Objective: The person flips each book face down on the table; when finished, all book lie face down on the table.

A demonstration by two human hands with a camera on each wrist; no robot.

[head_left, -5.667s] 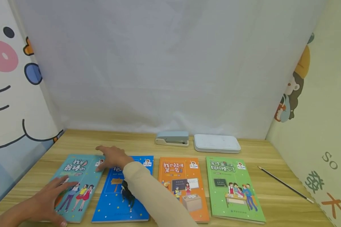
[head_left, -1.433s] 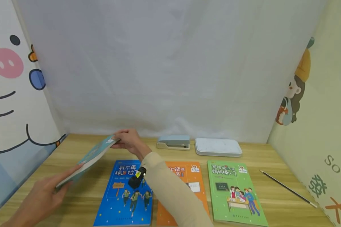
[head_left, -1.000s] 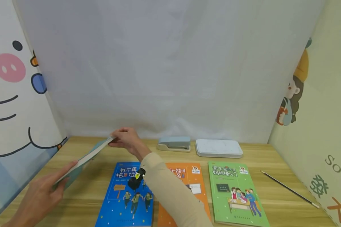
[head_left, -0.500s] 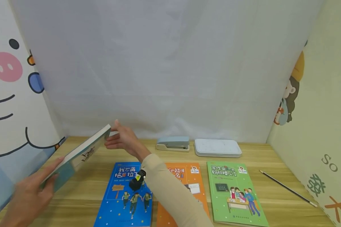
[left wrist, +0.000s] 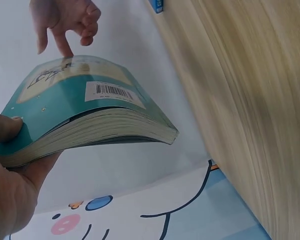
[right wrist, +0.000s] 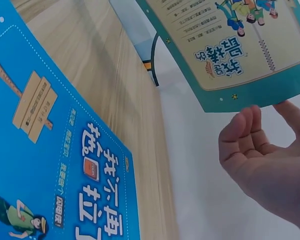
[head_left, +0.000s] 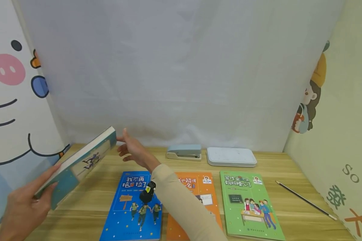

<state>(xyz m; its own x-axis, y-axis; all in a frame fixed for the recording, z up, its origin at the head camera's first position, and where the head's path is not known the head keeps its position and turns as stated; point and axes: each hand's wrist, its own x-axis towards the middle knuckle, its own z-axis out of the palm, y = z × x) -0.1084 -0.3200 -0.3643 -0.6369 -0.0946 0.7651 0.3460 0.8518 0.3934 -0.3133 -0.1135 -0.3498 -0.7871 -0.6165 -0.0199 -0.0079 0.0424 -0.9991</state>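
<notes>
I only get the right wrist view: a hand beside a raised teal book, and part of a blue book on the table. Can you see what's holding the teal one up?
Observer: Yes. In the head view, the left hand grips the teal book by the end nearer the person.
Visitor: Oh, so that's it! Is anything printed on its cover that my picture leaves out?
Observer: A barcode, which shows in the left wrist view, close to the edge of the pages.
Visitor: And what lies next to the blue book?
Observer: On its right in the head view is an orange book, partly hidden by a sleeve.
</notes>
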